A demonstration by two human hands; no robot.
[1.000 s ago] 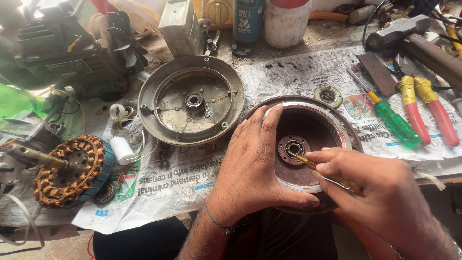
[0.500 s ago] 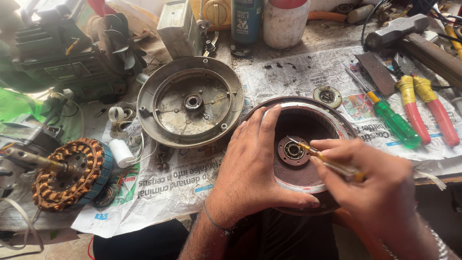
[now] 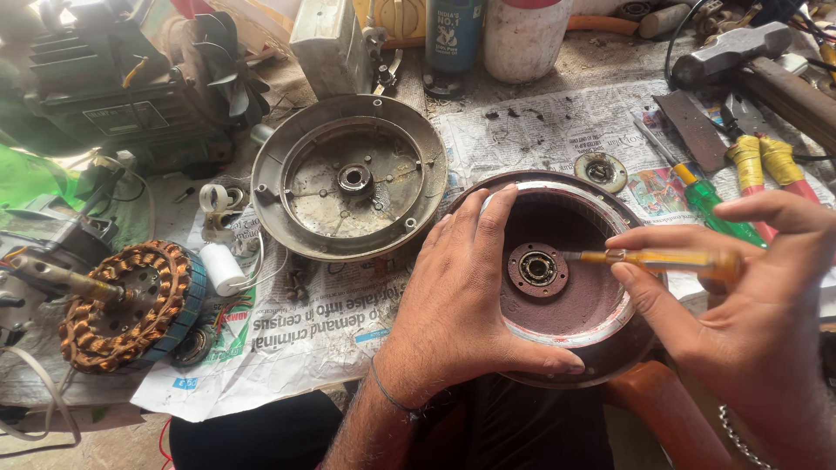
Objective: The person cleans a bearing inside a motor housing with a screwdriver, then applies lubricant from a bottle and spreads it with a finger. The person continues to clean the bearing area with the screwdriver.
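A: Front edge of the bench, and the round dark-red metal motor housing [image 3: 557, 287] sits on the newspaper sheet [image 3: 348, 322], overhanging toward the person.

B: The left hand [image 3: 461, 296] is clamped on its left rim, fingers spread across the top, thumb hooked round the near side.

A: And the right hand [image 3: 740, 305] pinches a slim yellow-handled screwdriver [image 3: 662, 258], lying almost level, its tip at the silver bearing [image 3: 537, 269] in the housing's centre.

B: Just behind, touching the housing's rim, the grey dished metal cover plate [image 3: 348, 178] lies open side up.

A: Left edge of the bench: the copper-wound stator [image 3: 122, 305], with a white cylindrical capacitor [image 3: 224, 268] beside it.

B: Right side, a green-handled screwdriver [image 3: 710, 204] and yellow-and-red-handled pliers [image 3: 766, 165], well apart from the grip.
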